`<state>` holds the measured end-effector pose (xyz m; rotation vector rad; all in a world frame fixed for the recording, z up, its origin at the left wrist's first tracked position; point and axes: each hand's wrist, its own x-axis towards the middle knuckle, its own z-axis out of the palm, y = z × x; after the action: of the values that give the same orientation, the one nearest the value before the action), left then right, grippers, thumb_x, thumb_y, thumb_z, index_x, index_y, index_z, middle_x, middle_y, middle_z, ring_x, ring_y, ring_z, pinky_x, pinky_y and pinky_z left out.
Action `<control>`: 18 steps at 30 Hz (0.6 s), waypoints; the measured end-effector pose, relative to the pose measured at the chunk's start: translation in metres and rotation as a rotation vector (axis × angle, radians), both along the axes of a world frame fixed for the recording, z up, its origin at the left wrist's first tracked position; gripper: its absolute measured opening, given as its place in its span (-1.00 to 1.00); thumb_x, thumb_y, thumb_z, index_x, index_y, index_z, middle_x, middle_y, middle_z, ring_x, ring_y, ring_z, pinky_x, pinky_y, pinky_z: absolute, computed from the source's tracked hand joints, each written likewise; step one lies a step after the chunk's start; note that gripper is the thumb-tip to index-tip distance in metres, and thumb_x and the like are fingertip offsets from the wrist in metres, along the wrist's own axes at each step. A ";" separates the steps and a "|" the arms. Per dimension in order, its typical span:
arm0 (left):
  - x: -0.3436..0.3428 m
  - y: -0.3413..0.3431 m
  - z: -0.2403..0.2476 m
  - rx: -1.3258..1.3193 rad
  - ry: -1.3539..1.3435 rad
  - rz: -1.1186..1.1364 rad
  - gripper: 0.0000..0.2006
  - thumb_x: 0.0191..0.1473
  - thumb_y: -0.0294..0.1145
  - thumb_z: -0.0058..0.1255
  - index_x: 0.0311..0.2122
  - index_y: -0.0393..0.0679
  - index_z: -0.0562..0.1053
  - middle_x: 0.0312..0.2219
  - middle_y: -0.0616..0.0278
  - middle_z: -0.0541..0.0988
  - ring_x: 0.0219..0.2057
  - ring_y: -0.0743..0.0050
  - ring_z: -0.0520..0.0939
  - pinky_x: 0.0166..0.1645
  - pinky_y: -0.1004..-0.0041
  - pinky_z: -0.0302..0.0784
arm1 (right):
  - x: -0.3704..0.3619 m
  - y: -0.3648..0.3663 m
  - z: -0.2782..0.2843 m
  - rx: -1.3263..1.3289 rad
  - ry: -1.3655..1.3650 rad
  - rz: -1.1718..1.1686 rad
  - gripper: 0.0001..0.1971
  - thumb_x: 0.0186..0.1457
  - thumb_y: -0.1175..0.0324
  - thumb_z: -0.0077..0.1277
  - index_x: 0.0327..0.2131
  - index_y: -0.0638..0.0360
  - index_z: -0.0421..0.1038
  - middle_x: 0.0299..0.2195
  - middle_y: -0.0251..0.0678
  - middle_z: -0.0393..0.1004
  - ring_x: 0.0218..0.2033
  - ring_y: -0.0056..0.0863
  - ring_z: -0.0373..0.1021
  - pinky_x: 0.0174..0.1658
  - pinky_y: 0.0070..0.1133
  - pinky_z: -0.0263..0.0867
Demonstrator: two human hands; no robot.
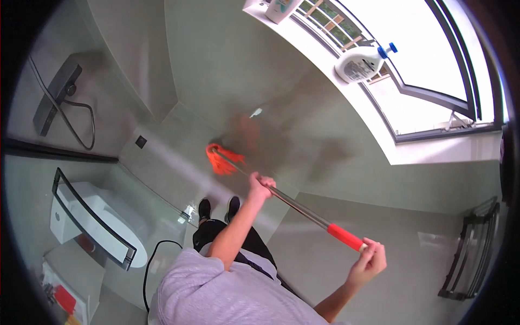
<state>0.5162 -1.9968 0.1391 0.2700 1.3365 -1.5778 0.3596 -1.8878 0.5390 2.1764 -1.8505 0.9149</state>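
Mop pole [299, 207] partly hidden within the left hand [261, 186]

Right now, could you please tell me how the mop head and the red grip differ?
The mop head is a bundle of loose orange strands; the red grip is a straight, slim sleeve. The right hand holds the red grip's end, while no hand touches the mop head. Both are on the same metal pole.

The left hand [261, 186] is curled, its bare forearm [238, 225] stretched forward; the right hand [371, 257] curls out rightward.
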 end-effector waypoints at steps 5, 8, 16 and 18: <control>0.102 -0.049 -0.029 -0.072 -0.237 0.204 -0.68 0.05 0.00 -0.06 -0.45 -0.05 0.32 -0.68 0.47 0.26 -0.70 0.61 0.27 -0.58 0.52 0.20 | 0.036 -0.035 -0.073 0.139 -0.140 0.144 -0.82 0.15 0.50 -0.11 -0.49 0.31 0.45 -0.58 -0.26 0.44 -0.60 -0.51 0.31 -0.52 -0.52 0.16; 0.144 -0.075 -0.037 -0.076 -0.344 0.275 -0.70 0.07 -0.08 -0.02 -0.44 -0.11 0.33 -0.64 0.41 0.31 -0.68 0.59 0.32 -0.57 0.56 0.27 | 0.053 -0.062 -0.100 0.101 -0.300 0.279 -0.94 -0.05 0.61 0.04 -0.54 0.27 0.45 -0.67 -0.29 0.34 -0.71 -0.43 0.20 -0.60 -0.49 0.07; 0.136 -0.143 -0.054 -0.142 -0.524 0.184 -0.78 0.13 -0.33 0.00 -0.49 -0.16 0.31 -0.69 0.36 0.29 -0.71 0.61 0.32 -0.65 0.67 0.27 | 0.016 -0.171 -0.094 0.160 -0.396 0.506 -0.89 -0.16 0.59 0.16 -0.48 0.17 0.50 -0.73 -0.40 0.24 -0.74 -0.45 0.15 -0.60 -0.49 0.03; 0.121 -0.153 -0.068 -0.179 -0.581 0.174 -0.75 0.14 -0.38 -0.03 -0.56 -0.09 0.26 -0.74 0.40 0.23 -0.73 0.62 0.29 -0.66 0.65 0.26 | -0.004 -0.188 -0.091 0.144 -0.348 0.491 -0.89 -0.14 0.57 0.19 -0.46 0.15 0.52 -0.74 -0.40 0.22 -0.73 -0.45 0.15 -0.59 -0.49 0.04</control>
<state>0.6373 -2.1493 0.0708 0.4479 0.7436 -1.3232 0.3557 -2.0758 0.4476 2.7800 -1.5636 1.3609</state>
